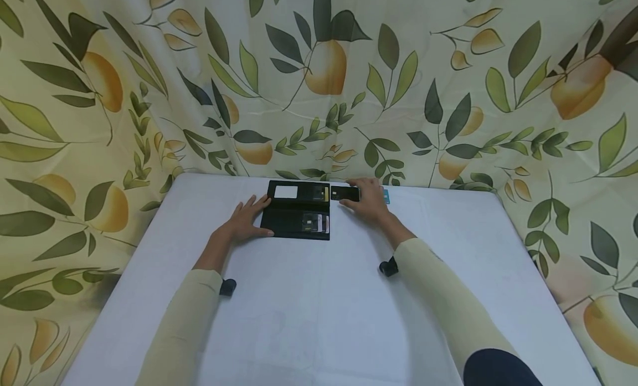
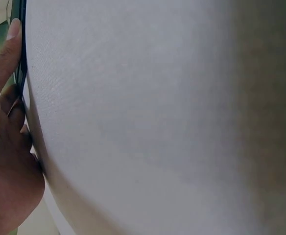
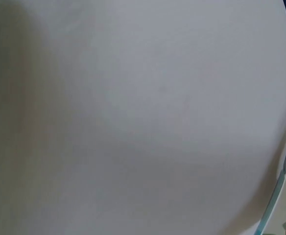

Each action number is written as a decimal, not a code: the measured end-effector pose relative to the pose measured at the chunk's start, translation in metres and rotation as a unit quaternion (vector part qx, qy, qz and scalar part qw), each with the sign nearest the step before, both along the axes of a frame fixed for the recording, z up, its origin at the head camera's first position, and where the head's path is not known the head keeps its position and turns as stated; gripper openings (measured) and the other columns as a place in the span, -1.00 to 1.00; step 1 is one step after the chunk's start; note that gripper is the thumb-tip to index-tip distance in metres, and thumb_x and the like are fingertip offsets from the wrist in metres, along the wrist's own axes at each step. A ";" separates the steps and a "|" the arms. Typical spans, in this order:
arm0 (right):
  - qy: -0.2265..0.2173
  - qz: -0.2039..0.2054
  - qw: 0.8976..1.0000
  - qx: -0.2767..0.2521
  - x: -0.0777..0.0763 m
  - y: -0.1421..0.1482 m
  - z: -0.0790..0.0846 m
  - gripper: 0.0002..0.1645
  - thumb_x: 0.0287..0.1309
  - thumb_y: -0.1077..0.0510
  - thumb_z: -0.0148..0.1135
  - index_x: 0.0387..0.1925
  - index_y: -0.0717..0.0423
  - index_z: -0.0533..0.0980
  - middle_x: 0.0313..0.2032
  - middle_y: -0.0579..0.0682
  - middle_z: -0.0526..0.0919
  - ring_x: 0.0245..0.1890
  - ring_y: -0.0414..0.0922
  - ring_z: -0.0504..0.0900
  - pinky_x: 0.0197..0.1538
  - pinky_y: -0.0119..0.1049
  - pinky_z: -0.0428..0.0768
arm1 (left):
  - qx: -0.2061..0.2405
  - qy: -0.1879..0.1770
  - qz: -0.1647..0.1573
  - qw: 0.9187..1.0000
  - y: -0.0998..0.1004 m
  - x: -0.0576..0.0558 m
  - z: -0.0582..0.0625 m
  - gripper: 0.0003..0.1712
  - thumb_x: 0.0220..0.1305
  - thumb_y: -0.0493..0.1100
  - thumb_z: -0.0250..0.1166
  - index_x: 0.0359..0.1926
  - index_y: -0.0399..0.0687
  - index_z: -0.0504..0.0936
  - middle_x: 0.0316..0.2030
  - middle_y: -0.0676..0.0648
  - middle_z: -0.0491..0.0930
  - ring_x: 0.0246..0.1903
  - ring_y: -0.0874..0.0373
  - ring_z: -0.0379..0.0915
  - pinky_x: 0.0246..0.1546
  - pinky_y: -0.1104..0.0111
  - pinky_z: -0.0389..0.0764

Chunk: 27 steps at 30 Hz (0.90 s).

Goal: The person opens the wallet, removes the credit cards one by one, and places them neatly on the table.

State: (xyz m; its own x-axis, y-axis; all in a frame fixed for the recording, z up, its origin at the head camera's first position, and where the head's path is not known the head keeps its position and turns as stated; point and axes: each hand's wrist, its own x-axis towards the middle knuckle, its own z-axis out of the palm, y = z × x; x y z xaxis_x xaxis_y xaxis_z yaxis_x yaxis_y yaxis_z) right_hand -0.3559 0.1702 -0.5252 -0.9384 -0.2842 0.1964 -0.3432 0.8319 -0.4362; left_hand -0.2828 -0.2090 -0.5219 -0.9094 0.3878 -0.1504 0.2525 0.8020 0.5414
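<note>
An open black wallet (image 1: 295, 210) lies flat near the table's far edge, with cards (image 1: 315, 223) in its right-hand slots and a white panel (image 1: 286, 192) at upper left. My left hand (image 1: 244, 220) spreads along the wallet's left side, thumb and fingertips touching it. In the left wrist view, the thumb of that hand (image 2: 6, 63) lies against the dark edge. Just right of the wallet's upper half, my right hand (image 1: 370, 200) pinches a black card (image 1: 345, 194) by its long edges. Part of a teal card (image 1: 386, 196) shows beyond the right hand; the rest is hidden.
A white cloth (image 1: 309, 308) covers the table. Behind it hangs a curtain (image 1: 319, 114) printed with fruit and leaves. Small black cameras (image 1: 389, 267) sit at both wrists. The right wrist view mostly shows blurred tabletop, with a teal edge (image 3: 273, 205) at right.
</note>
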 end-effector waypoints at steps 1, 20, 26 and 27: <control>0.001 0.003 1.000 -0.001 0.000 -0.003 0.001 -0.16 -0.05 -0.28 0.36 0.23 -0.02 0.40 0.16 -0.02 0.45 0.15 0.01 0.21 0.15 0.02 0.19 | 0.000 0.000 0.000 1.000 0.000 0.000 0.000 0.17 -0.06 0.29 0.41 0.46 0.06 0.03 0.47 0.01 -0.16 0.43 -0.03 -0.45 0.35 0.02 -0.39; -0.038 0.017 0.999 0.028 -0.004 -0.052 0.004 -0.15 -0.04 -0.26 0.35 0.25 0.01 0.39 0.23 0.05 0.36 0.16 0.03 0.18 0.13 -0.02 0.28 | -0.015 0.000 -0.006 1.000 -0.003 -0.004 -0.009 0.17 -0.03 0.37 0.33 0.48 0.15 -0.06 0.47 0.09 -0.23 0.43 0.05 -0.51 0.36 0.08 -0.44; -0.030 0.028 0.998 0.053 -0.004 -0.058 0.007 -0.23 0.05 -0.23 0.29 0.24 0.04 0.40 0.23 0.08 0.35 0.19 0.07 0.19 0.17 0.00 0.26 | -0.012 0.001 -0.004 1.000 -0.002 -0.001 -0.004 0.16 -0.02 0.32 0.36 0.48 0.11 -0.04 0.47 0.06 -0.21 0.43 0.02 -0.49 0.36 0.07 -0.43; -0.029 0.031 0.997 0.057 -0.004 -0.059 0.008 -0.24 0.07 -0.22 0.28 0.24 0.04 0.40 0.23 0.09 0.35 0.20 0.07 0.19 0.18 0.01 0.25 | -0.011 0.002 -0.004 1.000 -0.001 -0.001 -0.004 0.16 -0.02 0.31 0.37 0.48 0.10 -0.04 0.47 0.04 -0.20 0.43 0.01 -0.49 0.36 0.06 -0.43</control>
